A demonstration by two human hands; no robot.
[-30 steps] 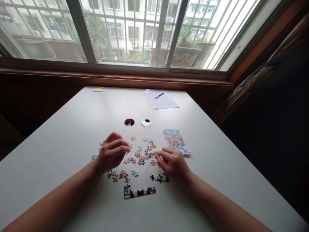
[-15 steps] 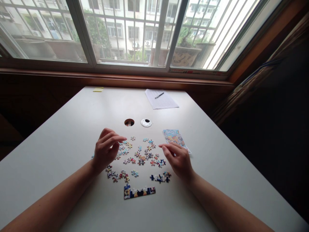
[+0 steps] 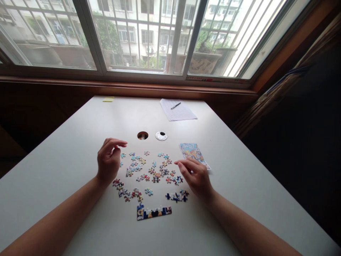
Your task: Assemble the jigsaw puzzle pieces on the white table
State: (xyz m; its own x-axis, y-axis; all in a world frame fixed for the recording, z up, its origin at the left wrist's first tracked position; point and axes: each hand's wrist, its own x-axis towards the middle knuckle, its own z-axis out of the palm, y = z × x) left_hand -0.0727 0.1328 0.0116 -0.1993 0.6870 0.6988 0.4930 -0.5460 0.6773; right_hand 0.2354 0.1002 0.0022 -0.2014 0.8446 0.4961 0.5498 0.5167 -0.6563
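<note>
Several small loose jigsaw pieces (image 3: 149,170) lie scattered on the white table (image 3: 66,156) between my hands. A joined strip of pieces (image 3: 153,212) lies nearest me. My left hand (image 3: 108,160) hovers at the left edge of the scatter, fingers loosely curved and apart, holding nothing I can see. My right hand (image 3: 194,175) rests at the right edge of the scatter with fingers extended and apart, fingertips close to the pieces. A colourful picture card (image 3: 194,153) lies just beyond my right hand, partly hidden by it.
A round cable hole (image 3: 142,135) and its white cap (image 3: 161,136) sit beyond the pieces. A sheet of paper (image 3: 178,109) with a pen (image 3: 176,105) and a yellow sticky pad (image 3: 108,99) lie near the window sill. A dark curtain hangs at right.
My left hand has lifted and drawn back to the left, uncovering pieces beneath it, and its fingers have opened. My right hand has shifted right, off the middle pieces.
</note>
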